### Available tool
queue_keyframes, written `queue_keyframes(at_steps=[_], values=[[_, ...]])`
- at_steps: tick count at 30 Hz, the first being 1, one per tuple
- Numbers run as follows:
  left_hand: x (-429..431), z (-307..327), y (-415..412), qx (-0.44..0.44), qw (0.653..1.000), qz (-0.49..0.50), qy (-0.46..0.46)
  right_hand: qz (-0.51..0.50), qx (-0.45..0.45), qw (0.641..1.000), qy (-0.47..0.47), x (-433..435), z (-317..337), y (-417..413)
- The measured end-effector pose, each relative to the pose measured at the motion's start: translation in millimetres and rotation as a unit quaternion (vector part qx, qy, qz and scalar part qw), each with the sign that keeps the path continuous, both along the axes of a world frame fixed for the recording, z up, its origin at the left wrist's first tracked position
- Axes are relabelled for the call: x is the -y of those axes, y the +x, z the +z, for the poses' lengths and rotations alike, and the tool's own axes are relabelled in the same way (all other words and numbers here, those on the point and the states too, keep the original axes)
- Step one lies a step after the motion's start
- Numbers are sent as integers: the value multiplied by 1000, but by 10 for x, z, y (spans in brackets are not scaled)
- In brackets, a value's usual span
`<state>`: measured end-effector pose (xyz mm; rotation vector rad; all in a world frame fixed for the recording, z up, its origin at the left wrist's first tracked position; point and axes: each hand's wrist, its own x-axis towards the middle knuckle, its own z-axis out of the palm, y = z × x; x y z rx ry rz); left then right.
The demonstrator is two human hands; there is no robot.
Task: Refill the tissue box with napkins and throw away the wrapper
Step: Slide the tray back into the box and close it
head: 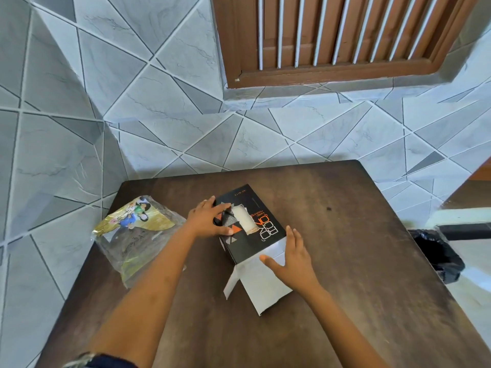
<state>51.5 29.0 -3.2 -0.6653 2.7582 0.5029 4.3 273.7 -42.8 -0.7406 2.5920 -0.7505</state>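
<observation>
The person's left hand (pixel 210 219) is lying spread over the far left corner of the tissue box (pixel 248 224), fingers splayed and pressing down, gripping nothing. The right hand (pixel 291 257) is resting flat and wide on the white end flaps (pixel 261 281), which are folding out toward the person from the box's near end; it is closing on nothing either.

The box is sitting near the middle of the dark table (pixel 345 235), its long axis running diagonally from far left to near right, open end pointing back at the person. A white napkin (pixel 244 220) is poking up through the slot on top.

The box is looking like thin cardboard: light, fairly stiff along its edges but easy to crush on the broad faces, so I would be steadying it by the corners and folding each flap along its crease. The napkins are soft and would tear if tugged.

Left of the box, apart from it, the clear printed wrapper (pixel 132 235) is lying crumpled and slack; it is likely to be slippery, best bunched in a fist. A black-lined bin (pixel 438 256) is standing beyond the table's right edge.
</observation>
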Motion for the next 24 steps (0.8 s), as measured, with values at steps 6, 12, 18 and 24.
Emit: queue_keyframes(at_steps=[6,12,18,24], values=[[-34,85,-34,-1,1000,21,-1,10,5,999,31,116,-3,98],[-189,265,24,36,986,49,-156,12,0,999,30,176,42,-96],[-529,319,190,106,963,-10,-248,56,29,998,28,203,168,-417],[-403,302,303,79,985,-14,-150,71,81,994,-26,131,258,-497]])
